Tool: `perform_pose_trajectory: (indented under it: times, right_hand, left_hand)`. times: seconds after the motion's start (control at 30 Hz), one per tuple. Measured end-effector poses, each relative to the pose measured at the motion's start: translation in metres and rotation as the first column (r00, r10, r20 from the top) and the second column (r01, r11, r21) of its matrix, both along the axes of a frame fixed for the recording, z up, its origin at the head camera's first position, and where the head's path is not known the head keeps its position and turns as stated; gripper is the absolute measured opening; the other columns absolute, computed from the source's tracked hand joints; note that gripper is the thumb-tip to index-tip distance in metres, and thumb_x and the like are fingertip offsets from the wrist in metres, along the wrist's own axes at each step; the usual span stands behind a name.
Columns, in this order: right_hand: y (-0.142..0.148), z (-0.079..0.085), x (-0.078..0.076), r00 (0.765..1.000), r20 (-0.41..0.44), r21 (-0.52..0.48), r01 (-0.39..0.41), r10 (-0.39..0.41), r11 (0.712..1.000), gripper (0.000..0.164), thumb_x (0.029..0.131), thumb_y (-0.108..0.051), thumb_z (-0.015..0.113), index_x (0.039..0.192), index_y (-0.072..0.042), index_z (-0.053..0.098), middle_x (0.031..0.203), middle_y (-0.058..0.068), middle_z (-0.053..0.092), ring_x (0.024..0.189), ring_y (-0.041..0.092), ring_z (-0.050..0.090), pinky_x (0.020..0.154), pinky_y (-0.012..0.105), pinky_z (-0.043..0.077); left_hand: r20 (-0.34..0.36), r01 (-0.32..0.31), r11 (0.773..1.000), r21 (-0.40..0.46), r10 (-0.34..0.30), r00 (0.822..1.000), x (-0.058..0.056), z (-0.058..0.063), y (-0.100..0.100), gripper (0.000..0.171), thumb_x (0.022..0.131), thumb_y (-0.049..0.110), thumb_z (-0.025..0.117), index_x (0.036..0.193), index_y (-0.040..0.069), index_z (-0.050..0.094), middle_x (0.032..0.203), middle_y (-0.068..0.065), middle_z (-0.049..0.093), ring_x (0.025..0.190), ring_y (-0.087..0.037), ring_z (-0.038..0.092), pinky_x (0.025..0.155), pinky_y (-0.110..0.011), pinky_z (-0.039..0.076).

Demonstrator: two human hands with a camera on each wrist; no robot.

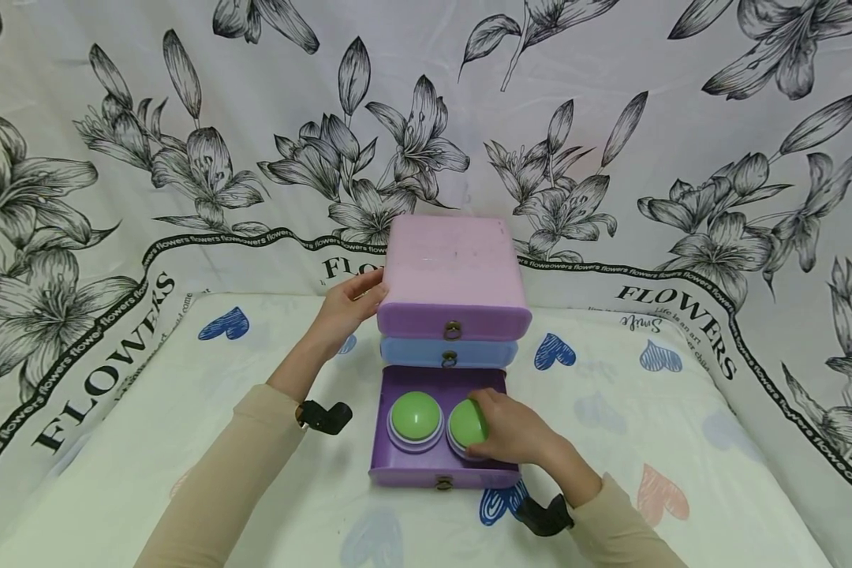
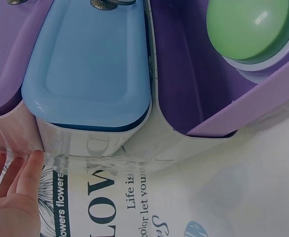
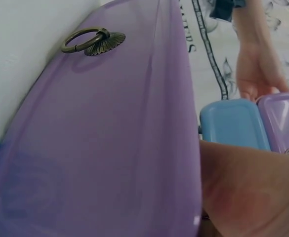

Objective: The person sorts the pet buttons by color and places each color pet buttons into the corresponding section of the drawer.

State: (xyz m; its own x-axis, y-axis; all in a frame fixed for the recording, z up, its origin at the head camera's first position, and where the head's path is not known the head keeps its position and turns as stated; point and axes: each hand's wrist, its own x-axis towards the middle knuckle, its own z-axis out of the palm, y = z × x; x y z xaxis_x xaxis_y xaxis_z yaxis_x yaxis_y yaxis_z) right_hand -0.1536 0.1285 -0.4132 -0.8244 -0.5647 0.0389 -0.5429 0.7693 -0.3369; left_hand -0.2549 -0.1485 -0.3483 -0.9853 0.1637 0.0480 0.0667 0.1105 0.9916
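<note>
A small three-drawer cabinet (image 1: 454,260) has a pink top, a closed lilac upper drawer (image 1: 412,322) and a closed blue middle drawer (image 1: 415,352). Its purple bottom drawer (image 1: 405,476) is pulled out. Two round buttons with green domes on pale bases sit inside: a left button (image 1: 416,416) and a right button (image 1: 466,424). My right hand (image 1: 514,427) reaches into the drawer and grips the right button, covering part of it. Against the cabinet's upper left side rests my left hand (image 1: 346,312), its fingers (image 2: 29,173) fairly straight in the left wrist view.
A white cloth (image 1: 291,489) with blue and pink hearts lies under the cabinet. Behind it hangs a white flower-print sheet (image 1: 291,95). Each drawer front carries a small bronze ring pull (image 3: 87,42). Black wrist cameras (image 1: 325,416) sit on both wrists.
</note>
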Motion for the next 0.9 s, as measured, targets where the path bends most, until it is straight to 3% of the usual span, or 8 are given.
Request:
perform_pose_trajectory:
  times: [0.6,0.9]
  right_hand:
    - [-0.0035,-0.0029,-0.0064,1.000,0.016,0.042,-0.018,0.018,0.999,0.068,0.069,-0.030,0.081,0.119,0.002,0.050,0.107,0.011,0.057,0.088,0.020,0.056,0.079,0.038,0.052]
    - [-0.0023,-0.0035,-0.0051,0.999,0.018,0.057,-0.030,0.029,0.998,0.069,0.073,-0.027,0.078,0.126,0.004,0.047,0.118,0.017,0.054,0.100,0.027,0.057,0.088,0.042,0.050]
  left_hand:
    - [0.008,-0.008,1.000,0.000,0.008,1.000,0.0007,0.0002,-0.0009,0.059,0.089,0.038,0.059,0.140,0.013,0.041,0.140,-0.005,0.042,0.124,-0.019,0.047,0.093,-0.025,0.048]
    - [0.005,-0.008,1.000,0.002,0.008,1.000,0.0000,-0.0005,-0.0006,0.060,0.089,0.038,0.060,0.140,0.013,0.041,0.141,-0.005,0.042,0.124,-0.019,0.047,0.094,-0.026,0.048]
